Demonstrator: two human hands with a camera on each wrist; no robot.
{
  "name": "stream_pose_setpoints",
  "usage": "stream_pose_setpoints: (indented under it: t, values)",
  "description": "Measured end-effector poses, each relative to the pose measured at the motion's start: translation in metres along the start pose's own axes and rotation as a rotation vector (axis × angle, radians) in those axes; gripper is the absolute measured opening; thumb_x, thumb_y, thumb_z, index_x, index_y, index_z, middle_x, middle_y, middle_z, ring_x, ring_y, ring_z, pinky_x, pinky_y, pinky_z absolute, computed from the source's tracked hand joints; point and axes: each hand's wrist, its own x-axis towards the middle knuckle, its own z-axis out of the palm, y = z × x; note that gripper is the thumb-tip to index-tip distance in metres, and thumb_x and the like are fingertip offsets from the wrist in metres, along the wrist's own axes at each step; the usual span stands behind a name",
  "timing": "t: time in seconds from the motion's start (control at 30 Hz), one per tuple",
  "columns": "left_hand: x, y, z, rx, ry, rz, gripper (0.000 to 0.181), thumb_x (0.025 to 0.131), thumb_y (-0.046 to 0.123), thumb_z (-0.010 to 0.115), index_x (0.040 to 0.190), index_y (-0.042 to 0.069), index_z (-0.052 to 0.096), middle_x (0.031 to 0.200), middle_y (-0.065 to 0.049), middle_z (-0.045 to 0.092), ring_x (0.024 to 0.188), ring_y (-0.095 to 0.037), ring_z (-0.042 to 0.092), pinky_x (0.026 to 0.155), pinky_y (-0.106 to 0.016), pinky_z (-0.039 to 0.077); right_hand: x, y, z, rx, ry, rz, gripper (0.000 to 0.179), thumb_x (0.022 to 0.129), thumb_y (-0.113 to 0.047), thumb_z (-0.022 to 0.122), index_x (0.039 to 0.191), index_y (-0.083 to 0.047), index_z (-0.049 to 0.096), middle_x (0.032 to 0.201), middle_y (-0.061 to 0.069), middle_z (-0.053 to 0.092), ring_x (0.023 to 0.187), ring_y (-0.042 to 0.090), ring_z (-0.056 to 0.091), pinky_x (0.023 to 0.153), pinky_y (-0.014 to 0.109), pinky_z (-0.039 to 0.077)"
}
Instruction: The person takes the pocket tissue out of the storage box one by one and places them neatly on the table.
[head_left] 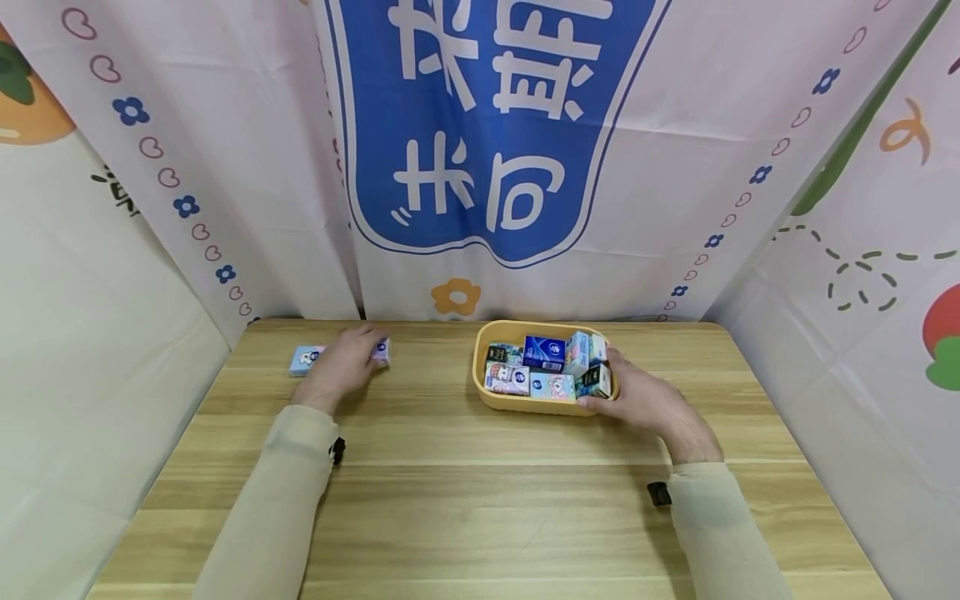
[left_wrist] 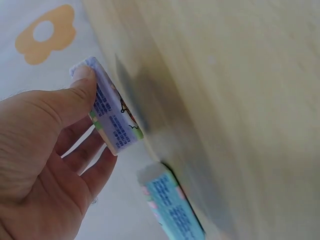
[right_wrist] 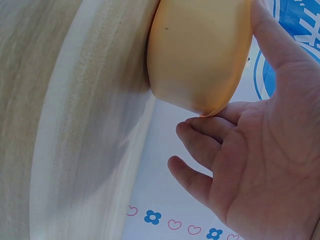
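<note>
My left hand [head_left: 339, 368] pinches a small purple tissue pack [head_left: 381, 353] between thumb and fingers at the left rear of the table. In the left wrist view the purple pack [left_wrist: 115, 112] has printed text on its facing side. Beside it lies a light blue tissue pack [head_left: 306, 360], partly covered by the hand in the head view. My right hand [head_left: 645, 398] grips the right end of a yellow basket [head_left: 536, 406], thumb at the front and fingers behind. Several blue, white and dark tissue packs [head_left: 544, 352] fill the basket.
The wooden table [head_left: 480, 500] runs back to a white printed curtain [head_left: 300, 167] with a blue sign. Patterned white cloth also hangs at the left and right sides. The basket stands close to the table's rear edge.
</note>
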Motion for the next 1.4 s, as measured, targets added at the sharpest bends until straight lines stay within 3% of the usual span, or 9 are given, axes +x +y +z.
stream_pose_setpoints:
  t: [0.43,0.87,1.1,1.4]
  values:
    - [-0.01,-0.012,0.003,-0.007,-0.006,-0.023,0.056,0.113,0.012,0.078,0.164,-0.004,0.061,0.168,-0.033,0.062,0.155,-0.059,0.059,0.136,-0.074,0.047,0.0,0.001,0.001,0.002,-0.002,0.006,0.137,0.102,-0.085,0.072,0.187,0.001,0.006,0.188,0.036,0.031,0.168,0.062,0.044,0.137,0.08,0.04]
    - [-0.01,-0.015,0.003,-0.009,-0.025,-0.024,0.055,0.113,0.013,0.079,0.163,-0.004,0.062,0.168,-0.033,0.061,0.155,-0.06,0.058,0.134,-0.075,0.048,0.001,0.001,0.001,0.004,-0.001,-0.003,0.137,0.103,-0.084,0.072,0.187,0.002,0.006,0.187,0.036,0.031,0.168,0.062,0.044,0.137,0.079,0.04]
    - [-0.007,-0.003,-0.001,0.014,-0.021,-0.016,0.055,0.112,0.012,0.08,0.162,-0.005,0.063,0.168,-0.034,0.062,0.155,-0.06,0.059,0.135,-0.074,0.048,0.001,0.001,0.0,0.011,-0.006,0.002,0.137,0.103,-0.083,0.072,0.187,0.002,0.006,0.188,0.036,0.029,0.17,0.062,0.041,0.139,0.08,0.038]
    - [0.006,0.029,0.002,0.041,-0.004,0.02,0.052,0.116,0.023,0.077,0.159,-0.002,0.066,0.164,-0.031,0.067,0.152,-0.054,0.064,0.134,-0.07,0.051,0.002,0.002,0.0,-0.007,-0.013,0.016,0.138,0.102,-0.086,0.07,0.187,0.002,0.006,0.189,0.036,0.027,0.17,0.063,0.039,0.139,0.08,0.037]
